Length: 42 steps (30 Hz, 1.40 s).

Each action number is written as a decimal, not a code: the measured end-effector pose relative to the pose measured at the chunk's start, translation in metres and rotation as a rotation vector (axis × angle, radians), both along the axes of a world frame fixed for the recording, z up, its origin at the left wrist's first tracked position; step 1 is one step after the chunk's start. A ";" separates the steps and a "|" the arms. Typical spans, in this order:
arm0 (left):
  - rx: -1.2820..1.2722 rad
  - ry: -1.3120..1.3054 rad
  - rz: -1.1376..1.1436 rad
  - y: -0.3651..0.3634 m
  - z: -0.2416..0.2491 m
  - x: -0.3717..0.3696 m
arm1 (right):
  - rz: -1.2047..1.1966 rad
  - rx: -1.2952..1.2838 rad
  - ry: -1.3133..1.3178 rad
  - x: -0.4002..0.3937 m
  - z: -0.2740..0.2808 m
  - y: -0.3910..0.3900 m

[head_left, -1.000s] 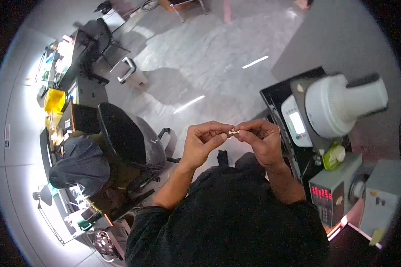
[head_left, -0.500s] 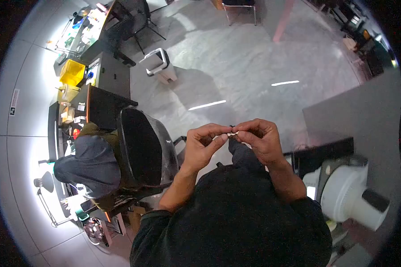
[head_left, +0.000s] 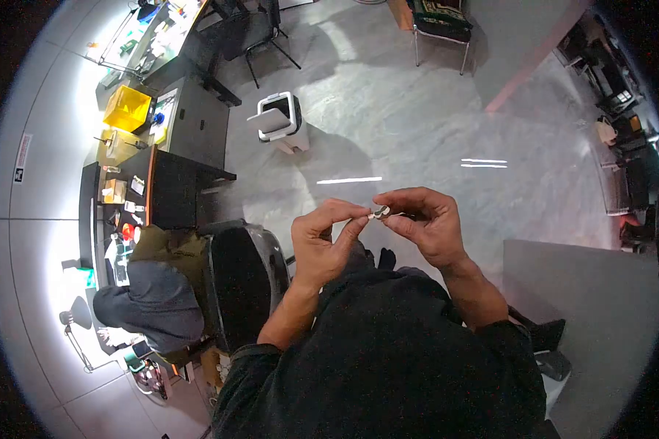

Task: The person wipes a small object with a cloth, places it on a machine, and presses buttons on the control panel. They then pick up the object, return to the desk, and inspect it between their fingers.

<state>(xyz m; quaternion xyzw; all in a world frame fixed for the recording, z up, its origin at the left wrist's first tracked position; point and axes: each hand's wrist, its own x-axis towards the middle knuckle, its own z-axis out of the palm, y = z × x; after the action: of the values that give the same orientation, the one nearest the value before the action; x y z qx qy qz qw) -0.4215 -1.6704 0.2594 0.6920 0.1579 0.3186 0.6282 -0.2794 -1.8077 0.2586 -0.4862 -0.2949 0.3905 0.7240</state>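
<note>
In front of my chest, my left hand pinches a small whitish piece with a dark part between thumb and fingertips. My right hand is curled around the other side of this piece, its thumb against it and its index finger arched above. The piece is too small for me to tell its kind, and the fingers partly cover it. Both hands are held in the air over the floor, close together.
A white bin with a swing lid stands on the floor ahead. To the left, a person in a dark head covering sits on a black chair at a lit workbench. A grey partition rises on the right; another chair stands far ahead.
My right index finger has lifted away from its thumb, exposing more of the small piece. The camera view has shifted, and the white machine at right has mostly left view.
</note>
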 end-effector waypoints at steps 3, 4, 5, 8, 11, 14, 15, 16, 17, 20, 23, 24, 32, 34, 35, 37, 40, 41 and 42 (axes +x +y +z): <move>0.096 -0.007 0.000 0.040 0.002 0.024 | 0.003 0.038 0.000 0.024 -0.007 0.040; 0.132 -0.007 -0.005 0.054 0.002 0.031 | -0.003 0.040 0.001 0.031 -0.010 0.054; 0.114 -0.008 -0.014 0.069 0.001 0.039 | -0.009 0.041 0.002 0.039 -0.011 0.068; 0.067 -0.005 -0.028 0.113 0.000 0.062 | -0.015 0.043 0.003 0.060 -0.008 0.111; -0.005 0.032 -0.037 0.151 0.005 0.079 | -0.030 0.043 0.028 0.073 -0.006 0.147; -0.144 0.096 -0.053 0.186 0.006 0.092 | -0.043 0.065 0.082 0.086 -0.007 0.181; -0.196 0.128 -0.053 0.195 0.007 0.096 | -0.052 0.066 0.098 0.090 -0.009 0.191; -0.252 0.162 -0.051 0.203 0.006 0.099 | -0.059 0.065 0.115 0.093 -0.012 0.200; -0.291 0.153 -0.054 0.212 0.001 0.105 | -0.063 0.060 0.135 0.096 -0.014 0.208; -0.403 0.115 -0.058 0.232 -0.014 0.117 | -0.072 0.028 0.166 0.108 -0.014 0.230; -0.458 0.058 -0.056 0.242 -0.014 0.129 | -0.053 0.047 0.141 0.120 -0.013 0.244; -0.457 0.067 -0.036 0.244 -0.013 0.132 | -0.043 0.043 0.135 0.124 -0.011 0.247; -0.460 0.050 0.006 0.240 -0.015 0.159 | -0.027 -0.011 0.089 0.154 -0.003 0.250; -0.443 0.081 0.024 0.234 -0.017 0.162 | -0.024 -0.022 0.052 0.161 -0.002 0.245; -0.431 0.089 0.029 0.232 -0.016 0.165 | -0.022 -0.028 0.033 0.165 -0.002 0.242; -0.411 0.105 0.045 0.226 -0.013 0.167 | -0.020 -0.034 0.018 0.169 0.001 0.237; -0.397 0.092 0.044 0.221 -0.008 0.171 | -0.020 -0.033 -0.010 0.173 0.000 0.231; -0.399 0.094 0.046 0.220 -0.009 0.171 | -0.023 -0.030 -0.023 0.174 -0.001 0.230; -0.401 0.095 0.047 0.219 -0.011 0.172 | -0.032 -0.037 -0.038 0.174 -0.001 0.229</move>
<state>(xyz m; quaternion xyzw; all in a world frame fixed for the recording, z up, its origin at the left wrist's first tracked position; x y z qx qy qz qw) -0.2496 -1.4518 0.2487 0.5635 0.2638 0.2625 0.7375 -0.1054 -1.5785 0.2578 -0.5114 -0.2936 0.3750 0.7153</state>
